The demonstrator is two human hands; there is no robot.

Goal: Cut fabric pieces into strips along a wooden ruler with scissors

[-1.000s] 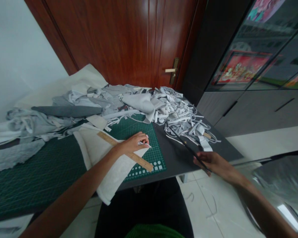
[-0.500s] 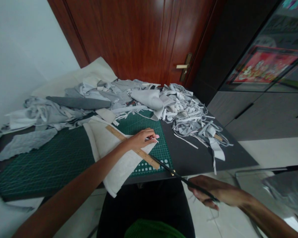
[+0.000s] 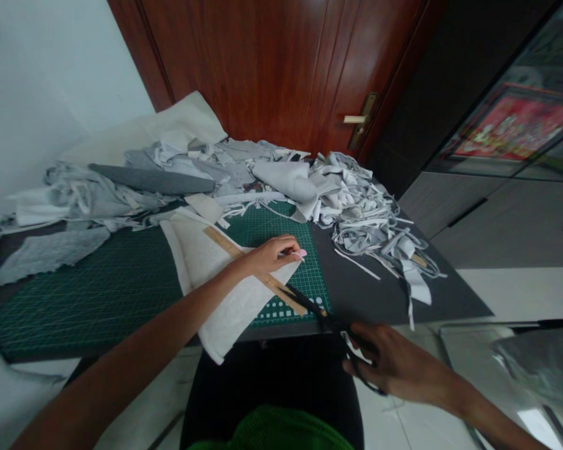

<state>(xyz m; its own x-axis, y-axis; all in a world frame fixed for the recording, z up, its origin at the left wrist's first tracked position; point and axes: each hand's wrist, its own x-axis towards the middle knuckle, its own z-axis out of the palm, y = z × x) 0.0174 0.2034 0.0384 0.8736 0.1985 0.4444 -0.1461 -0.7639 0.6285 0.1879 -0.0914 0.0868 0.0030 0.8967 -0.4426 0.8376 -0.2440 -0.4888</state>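
Observation:
My left hand (image 3: 279,254) is closed in a pinch on a small pink-and-white piece (image 3: 301,254); its kind is too small to make out. Beneath my left forearm and hand lies a white fabric piece (image 3: 232,315), with a wooden ruler (image 3: 223,242) slanting across it. Black scissors (image 3: 327,317) are gripped in my right hand (image 3: 389,359), its fingers in the handle loops. Their blades point left and reach the ruler's near end; whether they touch the fabric is hard to tell. A green cutting mat (image 3: 309,281) spreads underneath, partly covered by the cloth.
Grey fabric scraps (image 3: 154,178) are heaped along the back left. Tangled strips and offcuts (image 3: 361,206) fill the back right of the dark table (image 3: 356,297). A brown door (image 3: 263,69) stands behind, a cabinet (image 3: 511,219) to the right.
My right hand has turned the scissors, so the handle loops now show and the blades lie farther over the ruler's end. The left hand keeps its pinch. The view has shifted slightly.

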